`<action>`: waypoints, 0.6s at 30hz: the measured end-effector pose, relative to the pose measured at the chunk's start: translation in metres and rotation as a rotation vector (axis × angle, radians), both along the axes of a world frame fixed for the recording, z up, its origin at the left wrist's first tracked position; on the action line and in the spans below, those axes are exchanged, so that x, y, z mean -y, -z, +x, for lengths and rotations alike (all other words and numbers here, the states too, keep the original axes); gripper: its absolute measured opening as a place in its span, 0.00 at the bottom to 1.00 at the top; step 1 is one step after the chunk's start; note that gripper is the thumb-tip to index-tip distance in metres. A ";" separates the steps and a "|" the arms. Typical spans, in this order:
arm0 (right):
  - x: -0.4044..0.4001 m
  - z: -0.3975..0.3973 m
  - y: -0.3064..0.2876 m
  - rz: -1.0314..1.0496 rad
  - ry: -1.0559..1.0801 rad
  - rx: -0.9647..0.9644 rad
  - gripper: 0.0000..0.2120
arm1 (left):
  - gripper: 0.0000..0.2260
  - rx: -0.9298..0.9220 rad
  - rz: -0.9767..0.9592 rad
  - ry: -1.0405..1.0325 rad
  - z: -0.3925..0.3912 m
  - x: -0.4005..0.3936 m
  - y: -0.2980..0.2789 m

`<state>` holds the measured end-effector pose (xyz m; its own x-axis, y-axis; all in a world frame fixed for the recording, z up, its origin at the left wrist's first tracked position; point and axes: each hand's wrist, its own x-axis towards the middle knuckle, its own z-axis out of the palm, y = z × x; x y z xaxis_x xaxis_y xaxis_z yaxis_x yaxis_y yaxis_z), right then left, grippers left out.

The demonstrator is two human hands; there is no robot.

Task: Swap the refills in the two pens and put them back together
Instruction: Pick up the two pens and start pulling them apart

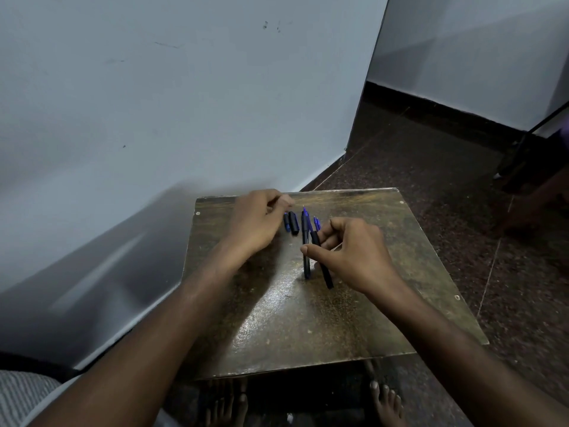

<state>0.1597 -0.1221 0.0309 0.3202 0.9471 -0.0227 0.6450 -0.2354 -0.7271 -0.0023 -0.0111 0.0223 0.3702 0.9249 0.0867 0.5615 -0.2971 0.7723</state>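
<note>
Pen parts lie on a small worn brown table [308,328]. Two short caps, one blue [286,222] and one black [294,223], sit side by side near the far edge. A dark pen with a blue tip [305,238] lies pointing away from me. My right hand [354,254] pinches a second black pen [324,271] between thumb and fingers, tilted beside the first. A small blue piece [317,223] shows just beyond those fingers. My left hand [257,221] hovers left of the caps with fingers curled and motion-blurred; nothing is visible in it.
A pale wall runs along the table's left and far side. Dark speckled floor lies to the right, with a dark stand [523,161] at the far right. My bare feet [385,402] show under the table's near edge.
</note>
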 end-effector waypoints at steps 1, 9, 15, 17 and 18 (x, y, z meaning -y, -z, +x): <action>-0.001 0.001 0.000 0.004 0.005 -0.013 0.11 | 0.12 0.105 -0.102 0.030 0.000 0.004 -0.003; 0.000 -0.001 -0.001 -0.008 -0.027 0.009 0.11 | 0.07 0.259 -0.355 0.086 0.002 0.015 0.002; 0.003 -0.002 0.001 -0.109 -0.097 0.025 0.09 | 0.06 0.514 -0.409 -0.083 -0.014 -0.001 -0.006; 0.003 0.001 0.003 -0.121 -0.096 0.021 0.08 | 0.05 0.551 -0.383 -0.151 -0.020 -0.009 -0.005; 0.002 0.002 0.003 -0.120 -0.088 0.026 0.07 | 0.05 0.570 -0.378 -0.173 -0.021 -0.011 -0.005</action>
<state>0.1618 -0.1243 0.0276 0.2377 0.9626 -0.1302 0.6855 -0.2612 -0.6796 -0.0234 0.0003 0.0276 0.2079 0.9713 -0.1153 0.0540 0.1063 0.9929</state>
